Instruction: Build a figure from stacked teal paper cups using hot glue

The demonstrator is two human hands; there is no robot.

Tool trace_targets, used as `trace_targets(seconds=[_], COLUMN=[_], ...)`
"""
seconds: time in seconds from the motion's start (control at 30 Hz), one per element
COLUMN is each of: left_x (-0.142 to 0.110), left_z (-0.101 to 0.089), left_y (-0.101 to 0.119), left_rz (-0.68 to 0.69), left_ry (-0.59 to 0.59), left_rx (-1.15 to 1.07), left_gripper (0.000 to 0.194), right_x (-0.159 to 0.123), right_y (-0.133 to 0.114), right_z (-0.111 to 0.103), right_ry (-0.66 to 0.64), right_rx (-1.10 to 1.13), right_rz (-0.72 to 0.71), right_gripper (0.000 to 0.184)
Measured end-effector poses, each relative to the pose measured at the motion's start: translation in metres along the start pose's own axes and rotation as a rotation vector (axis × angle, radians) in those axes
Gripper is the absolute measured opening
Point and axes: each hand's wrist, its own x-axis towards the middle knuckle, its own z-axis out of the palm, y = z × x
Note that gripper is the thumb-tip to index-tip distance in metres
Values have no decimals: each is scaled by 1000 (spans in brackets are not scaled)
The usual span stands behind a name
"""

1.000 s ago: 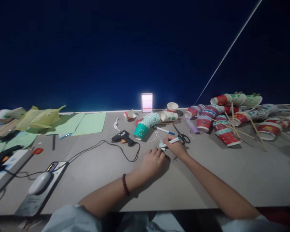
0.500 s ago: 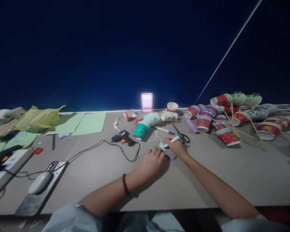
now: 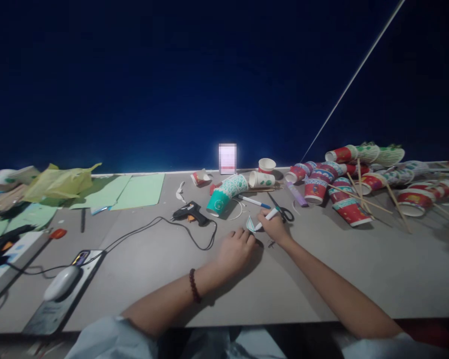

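A small white paper cutout (image 3: 250, 224) with teal edging lies on the table between my hands. My left hand (image 3: 238, 248) rests beside it with bent fingers, the fingertips holding its lower edge; the thumb is hidden. A white marker pen (image 3: 271, 214) is gripped in my right hand (image 3: 274, 228), its tip down at the right edge of the cutout. Just beyond that hand lie black-handled scissors (image 3: 287, 214) and a second marker with a blue end (image 3: 254, 202). A curved chain of nested paper cups (image 3: 228, 192), green at the front, lies behind the cutout.
A black glue gun (image 3: 190, 213) with its cord lies left of centre. Several joined patterned cups (image 3: 316, 189) and wooden sticks (image 3: 370, 202) crowd the right. At left are green paper sheets (image 3: 140, 191), a yellow bag (image 3: 62, 183), a phone (image 3: 48, 316), and a power strip (image 3: 13, 264).
My right hand and the marker have shifted slightly, and the pen's tip sits a little right of where it was on the cutout. My left hand stays in place.
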Motion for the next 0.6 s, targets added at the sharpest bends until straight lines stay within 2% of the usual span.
trace_targets(seconds=[0.27,0.6], left_x=[0,0], left_z=[1,1], left_y=[0,0], left_rz=[2,-3], left_ry=[7,13], left_rx=[8,9], left_gripper=[16,18], right_x=[1,1], right_y=[9,9], right_z=[0,0], right_ry=[21,22], right_rx=[39,64], right_rz=[45,40], right_gripper=[27,30])
